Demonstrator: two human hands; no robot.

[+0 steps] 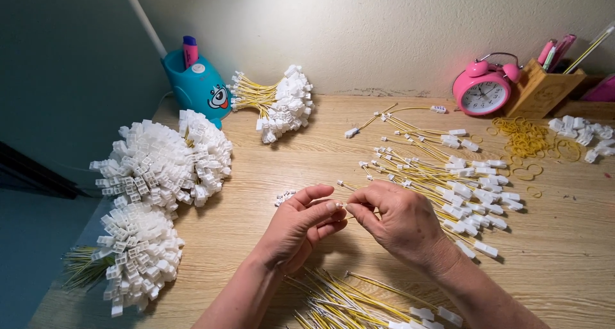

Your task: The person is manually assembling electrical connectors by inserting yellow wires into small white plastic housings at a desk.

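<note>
Two hands, left hand (296,226), right hand (400,221), fingers pinching one small white connector (341,205), three bundles (160,159), one clock (483,89)

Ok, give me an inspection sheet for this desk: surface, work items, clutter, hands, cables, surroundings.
Surface: light wooden desk, well lit.
Work items: small white connector on a yellow-and-white wire, pinched between both hands; loose wire leads spread right of the hands; more leads at the near edge.
Clutter: yellow rubber bands; loose white connectors far right; few tiny white parts.
Hands: left hand and right hand, fingertip grip on the connector.
Cables: three bundled harness bunches.
Surroundings: pink alarm clock, wooden pen holder, teal holder, cream wall.
</note>
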